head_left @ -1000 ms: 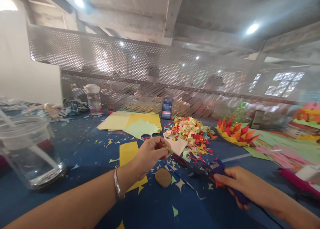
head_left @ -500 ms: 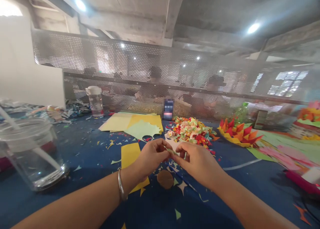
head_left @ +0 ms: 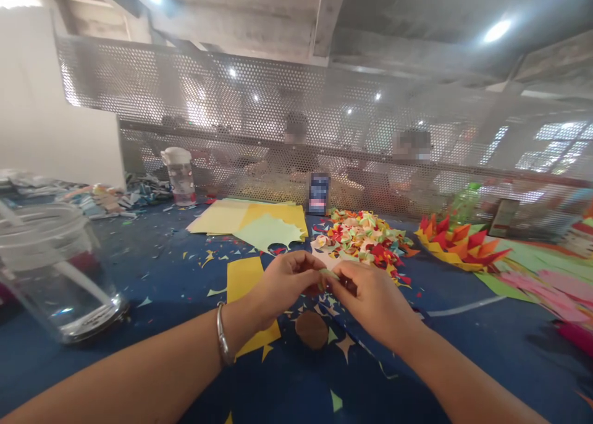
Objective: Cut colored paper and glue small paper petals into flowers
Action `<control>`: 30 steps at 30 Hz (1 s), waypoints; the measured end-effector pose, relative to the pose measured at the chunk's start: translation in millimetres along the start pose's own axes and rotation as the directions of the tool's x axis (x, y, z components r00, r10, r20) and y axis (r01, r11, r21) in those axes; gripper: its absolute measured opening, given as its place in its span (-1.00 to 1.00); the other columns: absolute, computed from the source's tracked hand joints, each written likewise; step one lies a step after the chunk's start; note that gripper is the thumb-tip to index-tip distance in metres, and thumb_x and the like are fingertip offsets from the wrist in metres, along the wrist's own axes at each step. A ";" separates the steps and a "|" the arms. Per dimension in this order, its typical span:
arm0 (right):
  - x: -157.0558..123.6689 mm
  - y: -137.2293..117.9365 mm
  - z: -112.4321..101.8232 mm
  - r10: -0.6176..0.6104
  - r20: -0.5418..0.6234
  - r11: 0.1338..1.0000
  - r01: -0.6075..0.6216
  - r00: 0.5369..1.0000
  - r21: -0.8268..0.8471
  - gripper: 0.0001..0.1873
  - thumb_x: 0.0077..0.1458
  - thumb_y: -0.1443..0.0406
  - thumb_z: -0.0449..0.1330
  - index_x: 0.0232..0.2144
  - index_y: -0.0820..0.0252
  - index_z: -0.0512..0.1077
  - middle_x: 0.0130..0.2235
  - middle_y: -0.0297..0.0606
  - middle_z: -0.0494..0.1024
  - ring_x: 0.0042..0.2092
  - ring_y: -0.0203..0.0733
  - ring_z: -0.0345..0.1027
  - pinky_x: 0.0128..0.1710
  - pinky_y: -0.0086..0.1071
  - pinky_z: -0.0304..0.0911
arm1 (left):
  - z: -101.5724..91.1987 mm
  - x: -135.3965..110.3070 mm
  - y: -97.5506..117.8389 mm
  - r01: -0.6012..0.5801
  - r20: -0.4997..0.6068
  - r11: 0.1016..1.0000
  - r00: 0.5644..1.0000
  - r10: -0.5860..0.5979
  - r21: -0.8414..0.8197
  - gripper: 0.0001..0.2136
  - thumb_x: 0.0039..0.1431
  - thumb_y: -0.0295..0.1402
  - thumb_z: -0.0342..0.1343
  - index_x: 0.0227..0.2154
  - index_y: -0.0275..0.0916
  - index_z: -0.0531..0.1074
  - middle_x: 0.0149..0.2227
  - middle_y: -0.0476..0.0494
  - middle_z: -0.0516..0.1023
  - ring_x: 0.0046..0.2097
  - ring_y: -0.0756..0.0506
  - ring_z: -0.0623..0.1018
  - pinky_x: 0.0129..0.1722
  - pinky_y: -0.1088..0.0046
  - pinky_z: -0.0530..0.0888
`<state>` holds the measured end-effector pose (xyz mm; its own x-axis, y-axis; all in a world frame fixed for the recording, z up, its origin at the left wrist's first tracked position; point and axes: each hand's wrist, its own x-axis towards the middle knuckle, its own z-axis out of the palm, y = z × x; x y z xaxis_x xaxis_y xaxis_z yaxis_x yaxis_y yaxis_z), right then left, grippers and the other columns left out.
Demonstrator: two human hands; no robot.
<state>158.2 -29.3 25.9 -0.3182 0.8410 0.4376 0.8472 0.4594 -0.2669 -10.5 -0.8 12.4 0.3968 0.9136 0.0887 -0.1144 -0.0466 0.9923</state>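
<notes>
My left hand (head_left: 281, 284), with a silver bangle on its wrist, and my right hand (head_left: 370, 298) meet above the blue table. Both pinch a small green paper strip (head_left: 330, 274) between their fingertips. A brown cardboard disc (head_left: 312, 329) lies on the table just below them. A yellow sheet (head_left: 244, 285) lies under my left hand. A heap of small coloured paper pieces (head_left: 365, 237) sits just beyond my fingers.
A clear plastic jar (head_left: 55, 275) stands at the left. Yellow and pale green sheets (head_left: 259, 223) lie further back, a red and orange paper flower (head_left: 456, 245) at the right. A perforated metal screen (head_left: 278, 133) closes the far edge; people sit behind it.
My right hand left the glue gun at the right and came to the left hand. Both hands now pinch the green strip closer together; the view shifted slightly.
</notes>
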 end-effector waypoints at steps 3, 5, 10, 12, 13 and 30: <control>-1.4 0.0 -0.7 -0.001 -0.019 1.000 0.002 1.000 0.025 -0.70 0.15 0.24 0.06 -0.60 0.16 0.21 -0.58 -0.39 0.26 -0.52 -0.31 0.10 -0.55 -0.42 -0.08 | -0.2 -0.6 3.1 0.013 0.018 1.000 1.000 -0.013 -0.019 -0.85 -0.14 -0.42 0.14 -0.42 -0.29 0.41 -0.46 -0.04 0.49 -0.41 0.00 0.46 -0.31 0.44 0.38; -2.5 0.1 -1.3 -0.009 -0.027 0.999 0.010 1.000 0.046 -0.71 0.16 0.24 0.05 -0.59 0.15 0.21 -0.57 -0.39 0.25 -0.52 -0.31 0.09 -0.55 -0.42 -0.08 | -0.7 -0.7 5.0 0.003 0.052 1.000 0.999 -0.001 -0.024 -0.84 -0.16 -0.46 0.13 -0.40 -0.29 0.42 -0.46 -0.04 0.49 -0.40 0.01 0.46 -0.30 0.45 0.38; -4.5 1.2 -1.7 -0.016 -0.023 0.996 0.018 1.000 0.084 -0.73 0.17 0.26 0.04 -0.58 0.15 0.20 -0.57 -0.41 0.23 -0.53 -0.33 0.07 -0.54 -0.42 -0.06 | -2.5 0.7 5.0 -0.066 0.156 0.997 0.986 0.060 0.035 -0.84 -0.11 -0.42 0.18 -0.38 -0.30 0.43 -0.44 -0.06 0.50 -0.37 0.00 0.45 -0.30 0.44 0.36; -4.6 1.0 -1.8 -0.009 -0.014 0.995 0.010 1.000 0.103 -0.73 0.16 0.27 0.04 -0.58 0.15 0.20 -0.57 -0.41 0.22 -0.53 -0.34 0.07 -0.55 -0.43 -0.05 | -3.5 1.7 2.8 -0.087 0.180 0.994 0.981 0.073 0.067 -0.86 -0.07 -0.39 0.18 -0.39 -0.29 0.42 -0.44 -0.05 0.49 -0.37 0.00 0.44 -0.29 0.43 0.35; -4.6 0.8 -1.8 -0.006 -0.012 0.993 0.007 1.000 0.115 -0.73 0.15 0.28 0.04 -0.58 0.15 0.19 -0.57 -0.41 0.22 -0.53 -0.34 0.07 -0.55 -0.43 -0.05 | -4.1 2.2 1.6 -0.099 0.188 0.991 0.979 0.081 0.087 -0.86 -0.05 -0.38 0.18 -0.39 -0.29 0.41 -0.44 -0.05 0.48 -0.37 0.01 0.44 -0.30 0.43 0.35; -8.1 -0.1 -4.0 0.014 0.051 0.914 -0.034 0.999 0.404 -0.88 0.14 0.31 0.05 -0.36 0.19 0.38 -0.52 -0.38 0.35 -0.51 -0.34 0.16 -0.55 -0.46 0.11 | -11.8 4.3 1.3 -0.146 0.069 0.958 0.989 0.132 0.248 -0.85 -0.02 -0.28 0.16 -0.47 -0.25 0.39 -0.50 -0.03 0.45 -0.43 0.01 0.40 -0.39 0.47 0.31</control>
<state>162.4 -37.4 25.8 -0.3275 0.8609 0.3893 0.6135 0.5071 -0.6053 -19.6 7.9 13.1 0.4400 0.8693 0.2251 0.0583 -0.2778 0.9589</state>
